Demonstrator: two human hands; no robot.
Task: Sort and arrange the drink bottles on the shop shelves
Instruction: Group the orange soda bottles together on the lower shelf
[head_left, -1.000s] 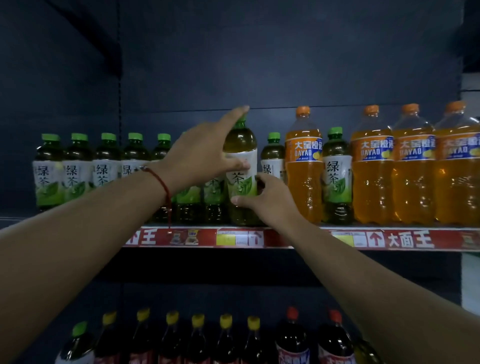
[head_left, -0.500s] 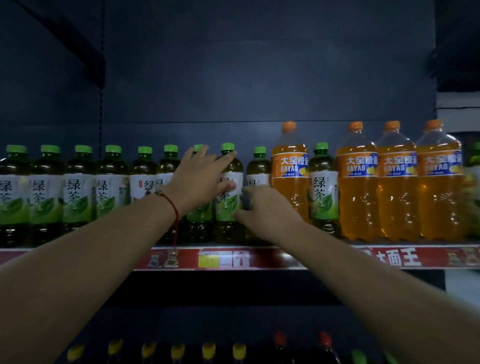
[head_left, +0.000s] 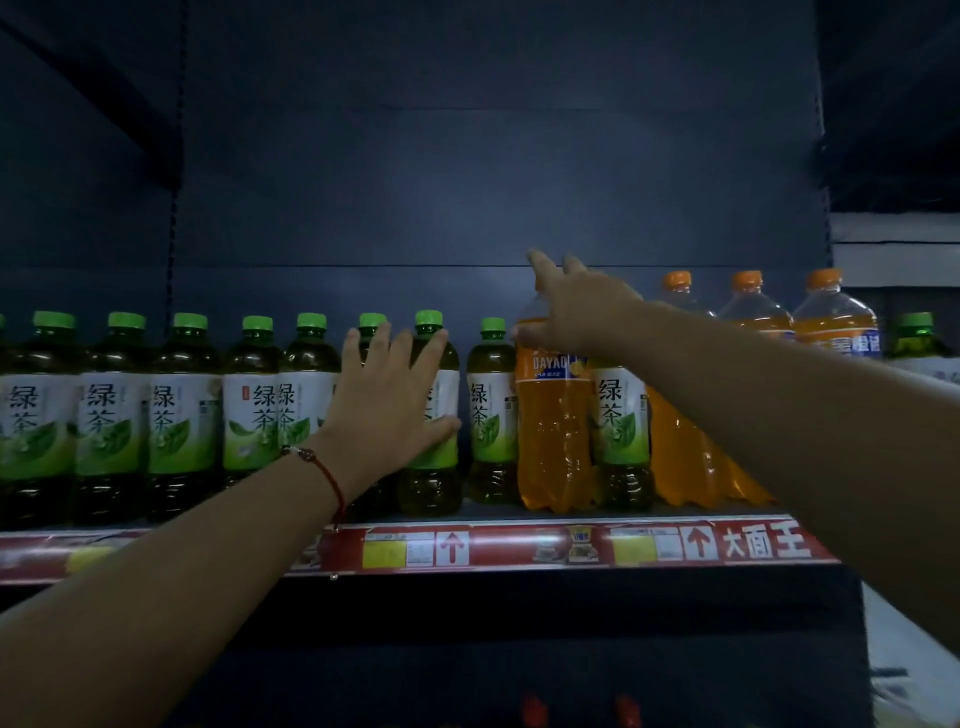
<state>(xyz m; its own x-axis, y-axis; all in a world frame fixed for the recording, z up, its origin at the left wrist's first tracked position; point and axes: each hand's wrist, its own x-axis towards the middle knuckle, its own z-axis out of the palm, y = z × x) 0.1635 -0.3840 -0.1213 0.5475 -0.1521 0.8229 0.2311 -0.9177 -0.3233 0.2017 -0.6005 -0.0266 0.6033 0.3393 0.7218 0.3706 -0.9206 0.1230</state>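
Two hands were up at the shelf (head_left: 519, 551): your left hand (head_left: 387, 410) lay flat, fingers spread, against a green tea bottle (head_left: 434, 467) in the front row, while your right hand (head_left: 576, 312) reached over the orange soda bottle (head_left: 553, 441) standing among the teas, fingers loose, not yet gripping. Judging by that, you were mid-sort; next you'd need to close round its neck and lift it toward the orange row (head_left: 753, 312) behind.

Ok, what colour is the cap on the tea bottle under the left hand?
Bright green, on the tea bottle that the left hand touches; the head view shows it.
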